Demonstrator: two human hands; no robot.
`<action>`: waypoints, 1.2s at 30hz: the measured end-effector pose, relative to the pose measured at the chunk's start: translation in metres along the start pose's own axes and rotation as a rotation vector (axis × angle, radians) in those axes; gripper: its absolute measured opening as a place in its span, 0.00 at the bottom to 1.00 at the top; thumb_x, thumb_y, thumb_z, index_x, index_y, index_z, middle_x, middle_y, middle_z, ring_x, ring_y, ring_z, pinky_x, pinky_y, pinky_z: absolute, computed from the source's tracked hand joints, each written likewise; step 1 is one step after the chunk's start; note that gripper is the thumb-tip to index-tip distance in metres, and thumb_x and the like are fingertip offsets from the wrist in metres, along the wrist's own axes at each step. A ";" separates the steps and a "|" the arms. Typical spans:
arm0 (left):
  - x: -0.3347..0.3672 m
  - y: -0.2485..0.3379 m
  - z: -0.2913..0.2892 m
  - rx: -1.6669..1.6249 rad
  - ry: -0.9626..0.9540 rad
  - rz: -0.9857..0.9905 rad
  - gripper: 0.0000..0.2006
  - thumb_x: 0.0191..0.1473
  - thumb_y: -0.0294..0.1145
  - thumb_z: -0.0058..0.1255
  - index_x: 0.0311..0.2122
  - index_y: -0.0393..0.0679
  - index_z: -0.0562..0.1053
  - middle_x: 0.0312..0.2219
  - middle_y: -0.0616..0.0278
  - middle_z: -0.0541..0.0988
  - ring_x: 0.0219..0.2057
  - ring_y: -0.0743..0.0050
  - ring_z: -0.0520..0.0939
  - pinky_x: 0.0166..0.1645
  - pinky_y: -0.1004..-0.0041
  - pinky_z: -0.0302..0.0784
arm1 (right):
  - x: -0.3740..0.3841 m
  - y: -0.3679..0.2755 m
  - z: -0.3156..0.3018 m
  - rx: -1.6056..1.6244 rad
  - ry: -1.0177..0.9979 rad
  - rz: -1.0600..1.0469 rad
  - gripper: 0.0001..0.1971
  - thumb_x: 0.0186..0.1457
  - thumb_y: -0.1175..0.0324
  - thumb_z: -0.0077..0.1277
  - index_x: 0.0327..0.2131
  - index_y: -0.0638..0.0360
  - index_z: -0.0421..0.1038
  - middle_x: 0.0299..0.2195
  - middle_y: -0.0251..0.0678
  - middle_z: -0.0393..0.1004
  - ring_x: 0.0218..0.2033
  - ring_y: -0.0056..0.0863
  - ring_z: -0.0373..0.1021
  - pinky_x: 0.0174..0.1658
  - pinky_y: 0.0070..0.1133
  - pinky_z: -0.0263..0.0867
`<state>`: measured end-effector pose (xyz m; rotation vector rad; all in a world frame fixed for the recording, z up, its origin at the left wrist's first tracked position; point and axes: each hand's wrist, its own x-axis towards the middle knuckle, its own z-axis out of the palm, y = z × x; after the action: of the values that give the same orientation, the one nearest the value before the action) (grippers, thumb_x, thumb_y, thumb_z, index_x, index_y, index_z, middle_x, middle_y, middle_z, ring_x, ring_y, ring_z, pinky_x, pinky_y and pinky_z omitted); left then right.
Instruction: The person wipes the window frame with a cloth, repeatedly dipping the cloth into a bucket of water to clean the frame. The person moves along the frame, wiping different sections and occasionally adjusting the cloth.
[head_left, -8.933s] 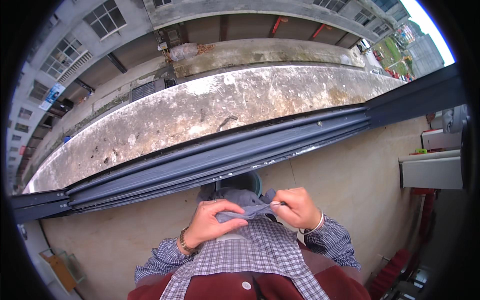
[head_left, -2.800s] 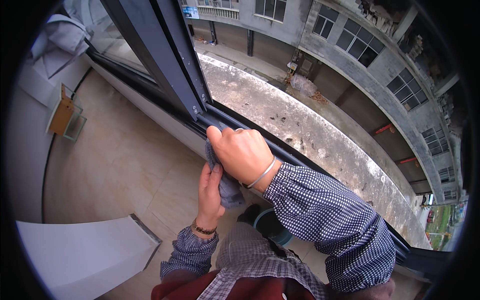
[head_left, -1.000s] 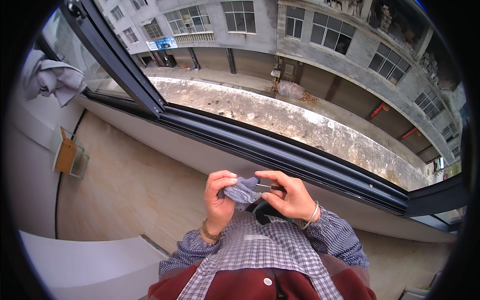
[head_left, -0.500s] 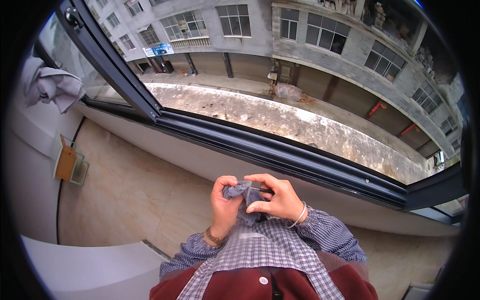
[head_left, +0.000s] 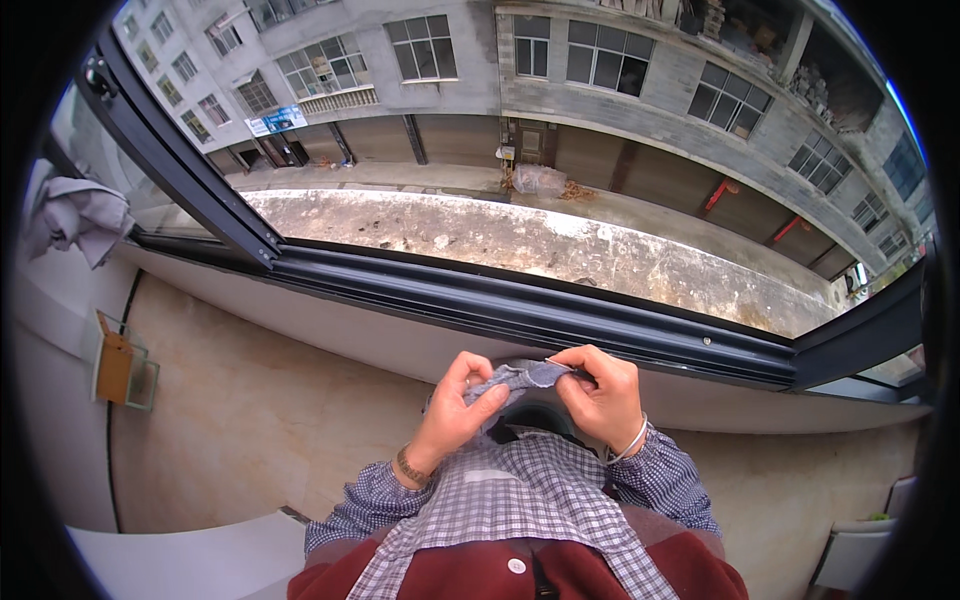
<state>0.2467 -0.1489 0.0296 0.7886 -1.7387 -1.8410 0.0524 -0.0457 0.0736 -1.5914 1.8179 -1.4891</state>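
Observation:
A grey-blue cloth point(head_left: 522, 377) is stretched between my two hands in front of my checked apron. My left hand point(head_left: 450, 412) pinches its bunched end between thumb and fingers. The other end is gripped by my right hand point(head_left: 606, 396), fingers closed. A short dark piece of something shows by the right fingertips; most of it is hidden, and I cannot tell its kind now. Just beyond my hands runs the dark window track point(head_left: 540, 310), which neither hand touches. Below the cloth, a dark rounded shape point(head_left: 545, 416) partly shows behind the apron.
The window's dark side frame point(head_left: 185, 160) rises at left. A crumpled grey cloth point(head_left: 80, 215) hangs near it. An orange-brown panel with a glass-like box point(head_left: 118, 366) stands by the left wall. A white surface point(head_left: 190, 545) lies lower left. Outside is a stained concrete ledge point(head_left: 450, 225).
The cloth has gone from bunched to stretched sideways, as my hands moved apart. The thin dark-handled tool seen at my right hand is now mostly hidden. The whole view has shifted slightly.

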 end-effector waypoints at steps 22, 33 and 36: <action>0.036 -0.013 0.067 -0.695 -0.147 -0.226 0.16 0.67 0.33 0.37 0.53 0.34 0.68 0.46 0.57 0.77 0.46 0.72 0.79 0.54 0.71 0.74 | -0.007 0.005 -0.053 -0.661 -0.044 -0.218 0.05 0.54 0.72 0.54 0.36 0.57 0.74 0.23 0.32 0.72 0.24 0.29 0.72 0.26 0.25 0.67; 0.036 -0.020 0.063 -0.719 -0.151 -0.267 0.15 0.68 0.34 0.37 0.51 0.35 0.70 0.44 0.60 0.78 0.43 0.78 0.78 0.51 0.75 0.73 | 0.025 -0.001 -0.046 -0.914 -0.299 -0.269 0.08 0.43 0.75 0.53 0.30 0.55 0.66 0.21 0.29 0.66 0.25 0.28 0.70 0.25 0.25 0.67; 0.035 -0.025 0.059 -0.728 -0.171 -0.261 0.15 0.68 0.34 0.37 0.51 0.35 0.70 0.43 0.61 0.78 0.43 0.79 0.78 0.51 0.75 0.73 | 0.033 0.001 -0.041 -0.845 -0.334 -0.269 0.08 0.44 0.75 0.53 0.30 0.56 0.65 0.22 0.32 0.68 0.25 0.32 0.72 0.26 0.27 0.66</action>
<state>0.1816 -0.1292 0.0033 0.5775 -0.9329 -2.5377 0.0097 -0.0543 0.1027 -2.3472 2.2114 -0.4374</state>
